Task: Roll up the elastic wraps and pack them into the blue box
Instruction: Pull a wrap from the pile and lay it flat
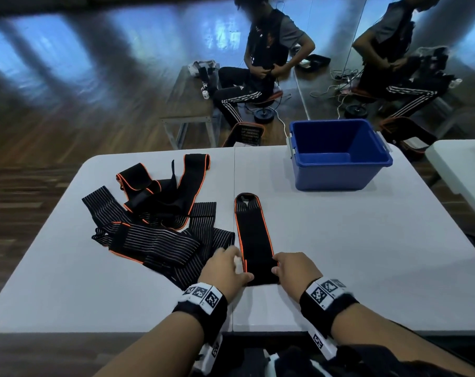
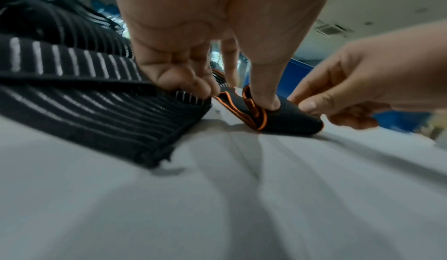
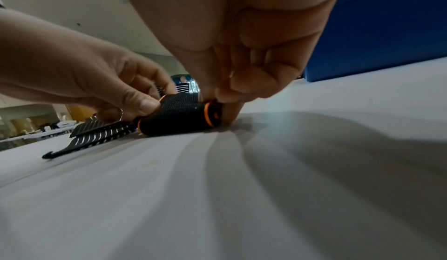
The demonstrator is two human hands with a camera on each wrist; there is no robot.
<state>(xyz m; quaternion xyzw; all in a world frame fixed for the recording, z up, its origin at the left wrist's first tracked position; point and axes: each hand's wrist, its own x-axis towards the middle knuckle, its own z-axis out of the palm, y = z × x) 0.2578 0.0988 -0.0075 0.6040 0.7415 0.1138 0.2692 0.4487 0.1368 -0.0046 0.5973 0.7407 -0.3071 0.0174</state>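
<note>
A black elastic wrap with orange edging [image 1: 254, 235] lies stretched out lengthwise on the grey table [image 1: 367, 240]. Its near end is wound into a small roll [image 3: 179, 118] [image 2: 278, 119]. My left hand [image 1: 226, 270] pinches the roll's left end with curled fingers and thumb [image 2: 263, 96]. My right hand [image 1: 293, 269] pinches the right end [image 3: 232, 96]. The blue box [image 1: 339, 153] stands empty at the table's far right, well beyond the hands.
A tangled pile of several black striped and orange-edged wraps [image 1: 154, 213] lies on the table's left half, touching my left hand. Beyond the table a seated person [image 1: 266, 58] works at a low bench. A second white table edge [image 1: 459, 164] is at far right.
</note>
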